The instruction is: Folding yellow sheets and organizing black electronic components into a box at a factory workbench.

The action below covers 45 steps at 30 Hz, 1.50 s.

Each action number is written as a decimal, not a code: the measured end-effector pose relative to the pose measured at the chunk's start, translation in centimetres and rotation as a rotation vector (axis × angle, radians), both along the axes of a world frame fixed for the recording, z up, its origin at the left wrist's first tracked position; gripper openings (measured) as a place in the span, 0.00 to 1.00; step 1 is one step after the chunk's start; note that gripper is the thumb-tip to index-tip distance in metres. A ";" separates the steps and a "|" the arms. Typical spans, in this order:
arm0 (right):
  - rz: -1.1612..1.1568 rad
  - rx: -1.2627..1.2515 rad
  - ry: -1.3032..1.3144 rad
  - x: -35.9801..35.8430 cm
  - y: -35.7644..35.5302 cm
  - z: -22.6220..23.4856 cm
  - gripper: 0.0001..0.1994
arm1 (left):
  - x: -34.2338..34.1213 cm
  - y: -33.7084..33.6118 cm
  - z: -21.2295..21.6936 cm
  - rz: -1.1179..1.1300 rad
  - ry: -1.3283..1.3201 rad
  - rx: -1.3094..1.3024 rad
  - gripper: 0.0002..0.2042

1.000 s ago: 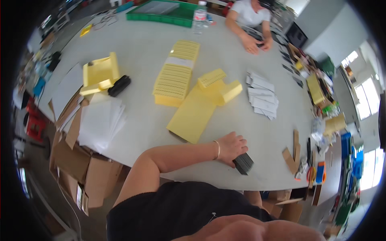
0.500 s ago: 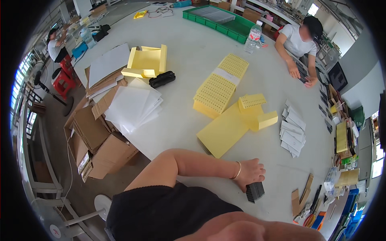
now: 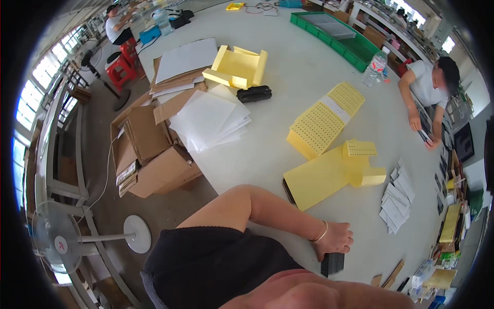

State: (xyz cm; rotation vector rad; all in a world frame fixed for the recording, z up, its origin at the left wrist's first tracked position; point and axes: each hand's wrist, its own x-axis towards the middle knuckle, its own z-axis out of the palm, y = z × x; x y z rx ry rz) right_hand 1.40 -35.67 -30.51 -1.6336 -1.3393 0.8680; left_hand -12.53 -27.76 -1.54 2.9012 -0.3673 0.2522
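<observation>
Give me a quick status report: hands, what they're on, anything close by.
Left hand rests on a small black block at the table edge. Right hand out of view. Flat yellow sheet lies just beyond, apart.

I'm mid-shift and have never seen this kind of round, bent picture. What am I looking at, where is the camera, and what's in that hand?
This is a fisheye camera worn on a person's head, looking down, so straight edges bend. No robot: bare hands work here. One hand rests on a small black block at the white table's near edge; which hand it is, I cannot tell. On the table lie yellow perforated trays, a yellow sheet, white sheets and small white cards. A co-worker sits opposite.
</observation>
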 end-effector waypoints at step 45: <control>-0.589 0.190 -0.242 4.4 -13.1 4.4 0.04 | 0.3 0.0 0.6 -0.017 0.049 -0.051 0.32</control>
